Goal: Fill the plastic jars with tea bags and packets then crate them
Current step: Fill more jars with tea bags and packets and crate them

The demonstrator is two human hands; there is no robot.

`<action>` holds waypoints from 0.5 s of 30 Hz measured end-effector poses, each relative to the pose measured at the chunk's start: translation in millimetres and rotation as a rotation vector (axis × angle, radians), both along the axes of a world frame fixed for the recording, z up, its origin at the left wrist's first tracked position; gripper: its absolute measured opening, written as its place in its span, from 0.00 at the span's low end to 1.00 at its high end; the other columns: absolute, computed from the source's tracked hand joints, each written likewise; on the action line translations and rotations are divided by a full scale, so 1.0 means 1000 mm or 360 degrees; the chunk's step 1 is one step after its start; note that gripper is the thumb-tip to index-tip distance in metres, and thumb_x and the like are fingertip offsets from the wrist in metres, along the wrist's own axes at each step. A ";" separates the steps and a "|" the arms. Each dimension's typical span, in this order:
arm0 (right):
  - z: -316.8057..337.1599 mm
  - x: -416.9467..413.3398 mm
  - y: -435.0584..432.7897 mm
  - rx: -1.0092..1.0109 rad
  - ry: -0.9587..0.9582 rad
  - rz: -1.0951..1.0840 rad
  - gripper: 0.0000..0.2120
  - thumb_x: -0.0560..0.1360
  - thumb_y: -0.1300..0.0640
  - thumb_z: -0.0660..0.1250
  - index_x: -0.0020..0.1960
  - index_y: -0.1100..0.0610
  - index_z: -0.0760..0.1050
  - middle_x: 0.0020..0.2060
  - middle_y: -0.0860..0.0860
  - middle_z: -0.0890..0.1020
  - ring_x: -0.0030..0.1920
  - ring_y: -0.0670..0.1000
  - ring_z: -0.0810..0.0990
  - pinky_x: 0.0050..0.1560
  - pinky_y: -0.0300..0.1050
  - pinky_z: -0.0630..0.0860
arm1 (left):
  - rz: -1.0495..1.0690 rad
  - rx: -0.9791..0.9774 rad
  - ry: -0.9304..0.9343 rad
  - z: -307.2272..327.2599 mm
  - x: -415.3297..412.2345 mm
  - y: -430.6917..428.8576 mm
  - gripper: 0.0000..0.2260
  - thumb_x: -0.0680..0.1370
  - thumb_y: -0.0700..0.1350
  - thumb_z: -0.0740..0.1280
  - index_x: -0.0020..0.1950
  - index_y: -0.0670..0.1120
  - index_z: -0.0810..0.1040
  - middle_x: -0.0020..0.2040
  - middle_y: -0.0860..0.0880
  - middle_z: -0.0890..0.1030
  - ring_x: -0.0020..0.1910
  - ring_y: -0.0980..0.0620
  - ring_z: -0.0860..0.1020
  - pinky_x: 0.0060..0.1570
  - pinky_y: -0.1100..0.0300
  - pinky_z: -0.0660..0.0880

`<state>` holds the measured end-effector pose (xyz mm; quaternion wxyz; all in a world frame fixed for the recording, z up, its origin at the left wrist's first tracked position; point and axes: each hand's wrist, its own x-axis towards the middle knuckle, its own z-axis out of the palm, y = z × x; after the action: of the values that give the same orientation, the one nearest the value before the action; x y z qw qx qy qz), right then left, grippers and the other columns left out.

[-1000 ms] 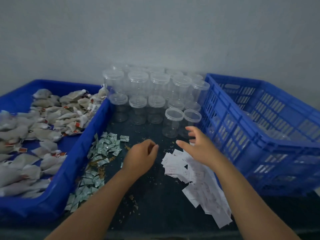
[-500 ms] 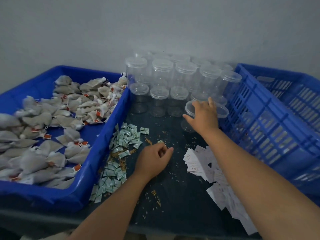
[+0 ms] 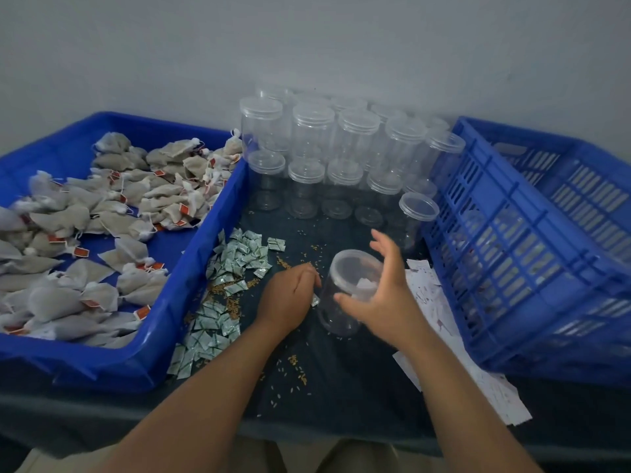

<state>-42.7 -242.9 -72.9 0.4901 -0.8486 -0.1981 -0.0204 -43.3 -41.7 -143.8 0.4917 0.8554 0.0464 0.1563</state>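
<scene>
Here, the right hand is gripping a jar (likely for filling) beside the left hand, which is pinching a packet.

Right hand no longer stretched out to far cluster of jars: drawn back toward body, at front centre of dark table. Clear round plastic jar with lid gone from front row, now held tilted in right hand, thumb across its wall, fingers behind lid. Jar now just beside curled left hand; corner of small green-white packet now shows at its fingertips.
</scene>
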 end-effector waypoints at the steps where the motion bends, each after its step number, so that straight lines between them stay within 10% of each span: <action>1: -0.009 -0.009 0.002 0.0052 -0.0020 -0.0007 0.57 0.63 0.40 0.82 0.77 0.24 0.47 0.75 0.34 0.62 0.72 0.28 0.65 0.65 0.27 0.66 | -0.0006 0.0017 -0.0004 0.000 -0.001 0.000 0.17 0.76 0.55 0.52 0.36 0.52 0.76 0.33 0.53 0.79 0.36 0.50 0.78 0.40 0.47 0.77; 15: -0.067 -0.044 0.019 0.0319 -0.0175 -0.0185 0.45 0.66 0.46 0.85 0.76 0.43 0.66 0.69 0.38 0.77 0.71 0.45 0.77 0.69 0.41 0.76 | 0.0116 -0.0281 -0.0383 0.068 0.001 -0.009 0.15 0.83 0.57 0.66 0.40 0.50 0.79 0.36 0.53 0.80 0.36 0.56 0.78 0.39 0.57 0.75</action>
<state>-87.1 -223.7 -139.8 0.5589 -0.8030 -0.1721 -0.1149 -42.7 -50.3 -75.4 0.5611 0.7816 0.0316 0.2708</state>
